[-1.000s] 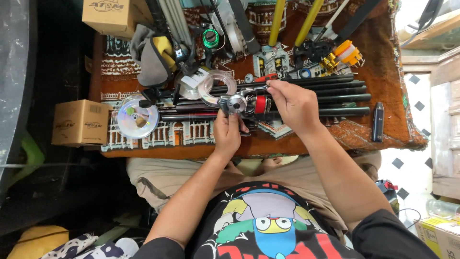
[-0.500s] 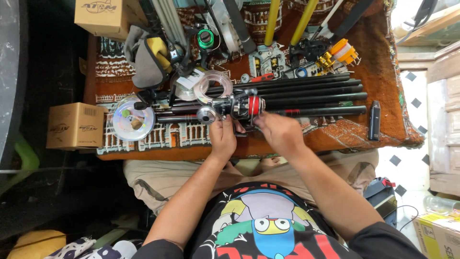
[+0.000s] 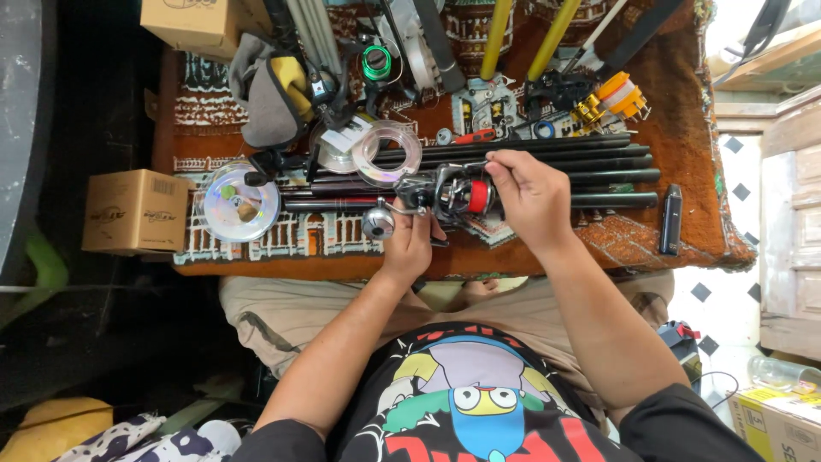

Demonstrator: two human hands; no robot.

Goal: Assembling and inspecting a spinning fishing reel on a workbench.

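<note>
A black and red spinning fishing reel (image 3: 453,195) sits over the patterned red cloth on the workbench (image 3: 684,128). My left hand (image 3: 409,239) grips its near side by the silver handle knob (image 3: 377,224). My right hand (image 3: 532,198) rests on the reel's right side, thumb and forefinger pinched at its top edge. Several black rod sections (image 3: 590,162) lie across the bench behind the reel and under my right hand.
A clear round dish (image 3: 237,203) with small parts and a clear line spool (image 3: 386,151) lie to the left. Two cardboard boxes (image 3: 135,212), yellow rod handles (image 3: 547,38), a green reel (image 3: 375,62), a grey pouch (image 3: 267,94) and a black slim device (image 3: 670,219) surround the work area.
My right hand has moved up from the reel's near side to its top, fingers now pinched there. The reel has turned slightly in my left hand.
</note>
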